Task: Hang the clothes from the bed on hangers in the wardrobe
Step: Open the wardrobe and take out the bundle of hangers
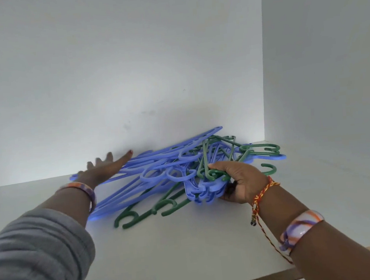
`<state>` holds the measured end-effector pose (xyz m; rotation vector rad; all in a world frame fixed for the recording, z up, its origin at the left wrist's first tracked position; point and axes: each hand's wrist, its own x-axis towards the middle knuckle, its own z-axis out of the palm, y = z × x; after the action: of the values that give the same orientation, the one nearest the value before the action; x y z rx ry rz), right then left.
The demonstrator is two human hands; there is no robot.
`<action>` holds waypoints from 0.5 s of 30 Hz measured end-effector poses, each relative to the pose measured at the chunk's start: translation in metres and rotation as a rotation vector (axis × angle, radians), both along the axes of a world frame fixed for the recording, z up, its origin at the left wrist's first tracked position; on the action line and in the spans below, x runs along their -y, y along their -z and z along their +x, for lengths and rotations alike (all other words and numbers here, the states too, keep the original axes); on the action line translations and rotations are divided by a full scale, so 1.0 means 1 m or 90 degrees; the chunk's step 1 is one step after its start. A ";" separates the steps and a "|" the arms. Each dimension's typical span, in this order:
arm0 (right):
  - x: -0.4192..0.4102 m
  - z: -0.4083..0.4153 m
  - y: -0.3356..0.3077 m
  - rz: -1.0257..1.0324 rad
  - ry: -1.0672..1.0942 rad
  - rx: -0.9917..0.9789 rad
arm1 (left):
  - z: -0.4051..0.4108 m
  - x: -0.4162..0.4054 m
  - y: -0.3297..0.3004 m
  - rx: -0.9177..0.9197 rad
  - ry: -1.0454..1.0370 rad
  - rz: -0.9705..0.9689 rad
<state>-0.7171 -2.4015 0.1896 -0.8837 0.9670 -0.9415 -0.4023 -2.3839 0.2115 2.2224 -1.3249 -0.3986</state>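
Blue hangers (159, 165), green hangers (221, 150)

- Blue hangers (159, 165) and green hangers (223, 152), centre: smooth plastic, slight sheen.
- Shelf (167, 243): matt white laminate, wood-toned front edge.
- Sleeve (32, 256), lower left: soft grey knit.
- Bangle (301, 228), lower right: glossy.

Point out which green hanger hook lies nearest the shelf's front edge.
The green hook at the pile's front left, lying open on the shelf near the left forearm; the other green hooks sit farther back.
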 end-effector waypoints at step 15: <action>0.021 0.014 0.009 -0.061 0.060 0.117 | -0.078 0.021 -0.004 0.138 0.282 0.144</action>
<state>-0.7026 -2.4221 0.1807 -0.8206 0.8167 -1.1368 -0.4802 -2.4052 0.2152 2.1851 -1.9866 -0.4963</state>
